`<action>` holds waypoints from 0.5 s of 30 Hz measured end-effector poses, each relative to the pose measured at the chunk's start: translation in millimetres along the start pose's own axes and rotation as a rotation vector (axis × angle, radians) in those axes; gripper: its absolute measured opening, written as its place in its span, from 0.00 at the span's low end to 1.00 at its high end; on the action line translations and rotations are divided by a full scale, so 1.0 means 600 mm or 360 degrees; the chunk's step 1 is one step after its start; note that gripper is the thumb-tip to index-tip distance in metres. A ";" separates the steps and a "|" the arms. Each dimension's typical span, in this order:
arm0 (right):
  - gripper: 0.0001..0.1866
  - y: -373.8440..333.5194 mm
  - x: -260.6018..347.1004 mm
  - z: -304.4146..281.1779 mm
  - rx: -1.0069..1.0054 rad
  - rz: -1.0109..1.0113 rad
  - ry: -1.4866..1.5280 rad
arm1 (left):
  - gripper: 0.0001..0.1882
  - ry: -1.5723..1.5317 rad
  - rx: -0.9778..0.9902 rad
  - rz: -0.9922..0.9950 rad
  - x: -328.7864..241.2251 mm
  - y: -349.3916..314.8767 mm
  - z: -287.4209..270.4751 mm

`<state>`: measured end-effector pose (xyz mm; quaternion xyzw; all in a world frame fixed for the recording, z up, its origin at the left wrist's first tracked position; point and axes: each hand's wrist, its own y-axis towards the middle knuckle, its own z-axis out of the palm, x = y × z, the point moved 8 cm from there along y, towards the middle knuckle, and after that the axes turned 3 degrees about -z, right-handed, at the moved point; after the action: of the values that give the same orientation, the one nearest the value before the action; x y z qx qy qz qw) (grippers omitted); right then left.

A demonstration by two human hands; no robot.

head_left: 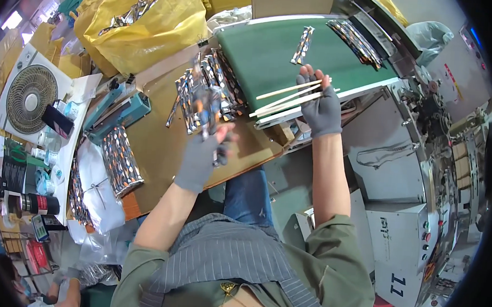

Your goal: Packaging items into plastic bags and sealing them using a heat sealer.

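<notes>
Grey gloves with bare fingertips cover both hands. My left hand [201, 156] is closed on a few dark patterned chopstick packets [208, 109], blurred by motion, above the brown table. Several bare wooden chopsticks [286, 99] lie across my right hand [321, 108], its fingers curled around them at the near edge of the green conveyor belt [257, 56]. Behind my left hand, a row of similar packets [189, 108] rests on the table. A single packet [302, 45] lies on the belt beyond my right hand, and a group of packets [357, 43] sits at the belt's far right.
A yellow sack [146, 32] with packets stands behind the brown table [150, 153]. At left are a blue-green tool [119, 115], a packet bundle [121, 160] and a fan [31, 102]. Machinery [428, 114] stands at right. Another person [63, 294] is at lower left.
</notes>
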<state>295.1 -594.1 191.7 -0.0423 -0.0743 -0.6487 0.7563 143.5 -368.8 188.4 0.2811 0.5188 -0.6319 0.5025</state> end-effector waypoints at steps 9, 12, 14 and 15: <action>0.18 -0.014 0.160 0.062 -0.0003 -0.0977 -0.1148 | 0.16 0.0239 0.0228 -0.0050 -0.003 0.036 0.055; 0.17 -0.104 0.117 0.238 0.0681 -0.1216 -0.2508 | 0.15 0.0421 0.0172 0.0028 -0.048 0.032 0.038; 0.09 -0.156 -0.026 0.207 0.1289 -0.1370 -0.3315 | 0.15 0.0507 0.0373 0.0012 -0.070 0.034 0.099; 0.14 -0.159 -0.060 0.168 0.1200 -0.0855 -0.3852 | 0.15 0.0520 0.0415 -0.0007 -0.075 0.051 0.121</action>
<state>189.7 -557.4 282.0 -0.3679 -0.8901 -0.2683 0.0210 199.0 -420.3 238.8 0.4415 0.5079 -0.6406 0.3698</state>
